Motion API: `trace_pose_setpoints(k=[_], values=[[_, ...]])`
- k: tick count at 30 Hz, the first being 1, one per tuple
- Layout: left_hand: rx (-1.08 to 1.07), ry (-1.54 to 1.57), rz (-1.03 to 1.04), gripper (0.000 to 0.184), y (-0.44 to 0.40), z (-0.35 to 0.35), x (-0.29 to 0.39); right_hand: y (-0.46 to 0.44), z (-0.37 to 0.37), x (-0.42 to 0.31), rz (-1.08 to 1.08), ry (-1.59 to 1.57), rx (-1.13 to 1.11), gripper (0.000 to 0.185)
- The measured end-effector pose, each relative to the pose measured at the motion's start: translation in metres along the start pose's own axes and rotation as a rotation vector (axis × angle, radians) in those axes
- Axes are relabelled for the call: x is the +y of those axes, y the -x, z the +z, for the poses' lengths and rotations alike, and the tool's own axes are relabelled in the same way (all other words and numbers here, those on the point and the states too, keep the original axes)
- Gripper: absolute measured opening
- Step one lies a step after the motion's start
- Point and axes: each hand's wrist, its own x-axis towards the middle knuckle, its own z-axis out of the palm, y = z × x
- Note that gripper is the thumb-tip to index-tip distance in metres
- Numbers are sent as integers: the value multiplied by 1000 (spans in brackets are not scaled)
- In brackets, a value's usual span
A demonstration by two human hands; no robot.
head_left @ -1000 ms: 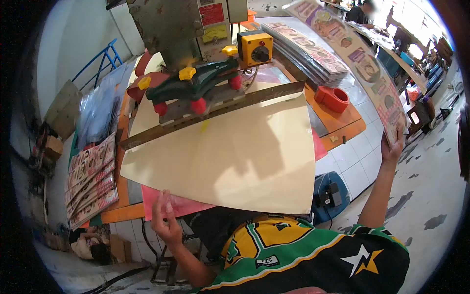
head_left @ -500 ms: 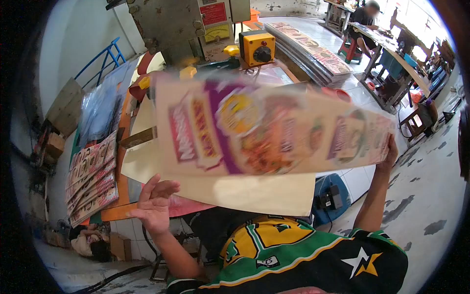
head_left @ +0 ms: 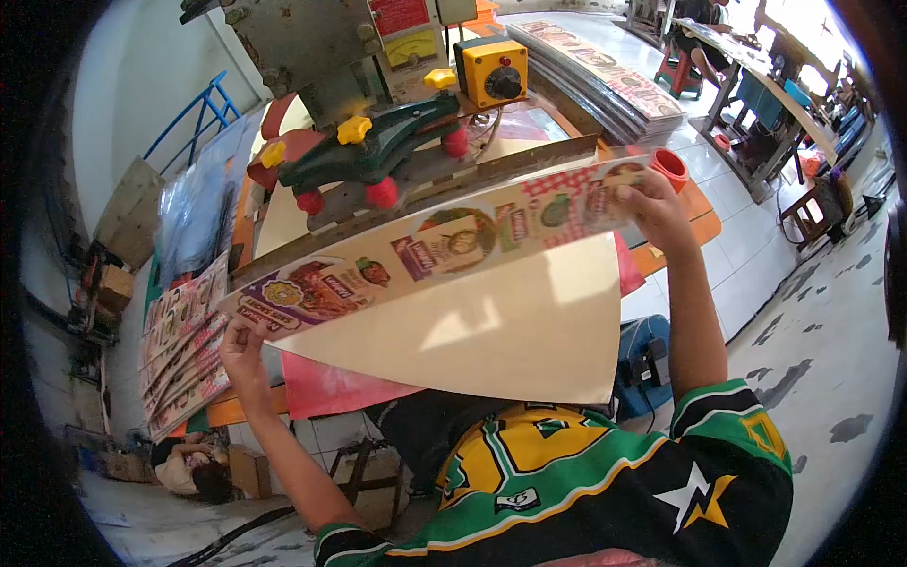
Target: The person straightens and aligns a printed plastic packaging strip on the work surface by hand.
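A long printed strip (head_left: 444,244) with food pictures stretches slantwise across the middle of the view, its right end higher. My left hand (head_left: 246,364) pinches its lower left corner. At the far end, my right hand (head_left: 657,215) grips the right edge, thumb on the printed face. The strip's upper edge runs along a long metal bar (head_left: 543,163) of the machine; whether it touches the bar I cannot tell. Beneath the strip lies a large cream sheet (head_left: 472,326).
Above the bar sits a dark green machine head (head_left: 378,146) with yellow knobs and red feet. A yellow control box (head_left: 493,74) stands behind. Printed strips are piled at left (head_left: 184,354) and back right (head_left: 605,71). A red cup-like object (head_left: 669,168) is beside my right hand.
The strip has moved down and away from the camera, against the machine's bar area. My left hand, open before, now pinches its left corner. My right hand has shifted left.
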Motion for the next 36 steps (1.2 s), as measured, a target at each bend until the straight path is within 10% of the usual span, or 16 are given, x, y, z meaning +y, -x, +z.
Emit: trace_pose_setpoints(k=[14, 18, 36], values=[[-38, 227, -61, 23, -17, -30, -38, -12, 8, 11, 35, 349, -132, 34], [-51, 314, -155, 25, -18, -9, -5, -10, 15, -1, 168, -126, -123, 39], [-9, 381, -204, 17, -19, -13, -23, -34, 34, 7, 146, -102, -209, 31]])
